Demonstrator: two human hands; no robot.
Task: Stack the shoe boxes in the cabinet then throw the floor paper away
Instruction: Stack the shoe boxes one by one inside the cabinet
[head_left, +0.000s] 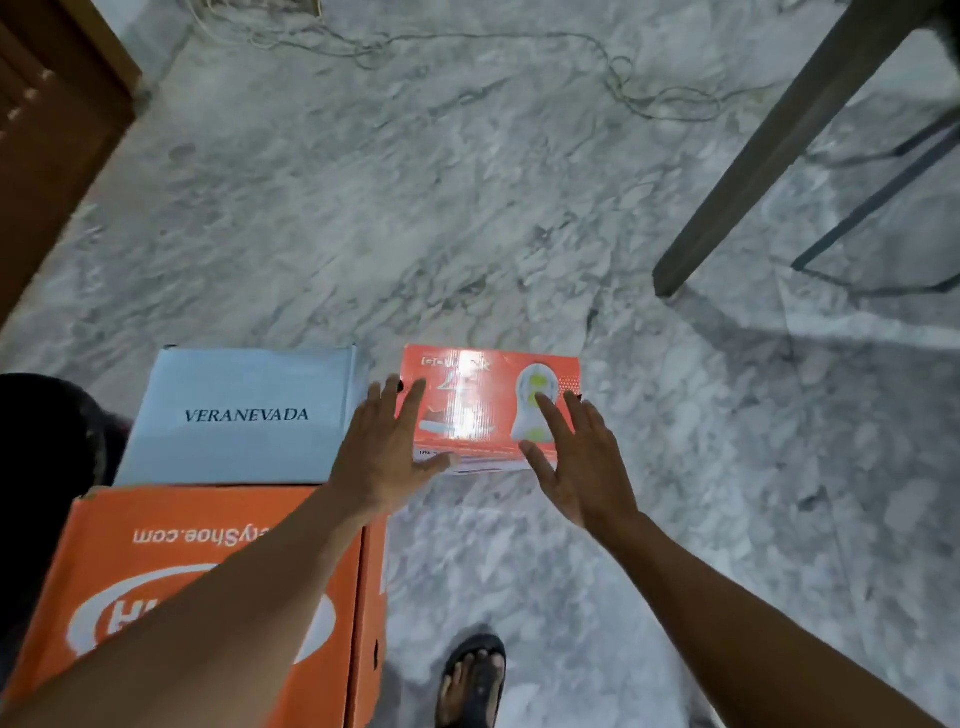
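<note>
Boxes come first: my left hand (385, 457) and right hand (582, 462), spread open and holding nothing, flank the red box (470, 402) on the floor (467, 218). Next, I'd clamp its ends and lift.

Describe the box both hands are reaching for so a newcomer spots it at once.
On the grey marble floor, three boxes sit near the person's foot. Right of the pale blue VERANEVADA box lies the red box, between the left hand and right hand. It alone is glossy red with a white-and-green shoe sole pictured on its lid; the orange box shows only lettering and a logo.
</note>
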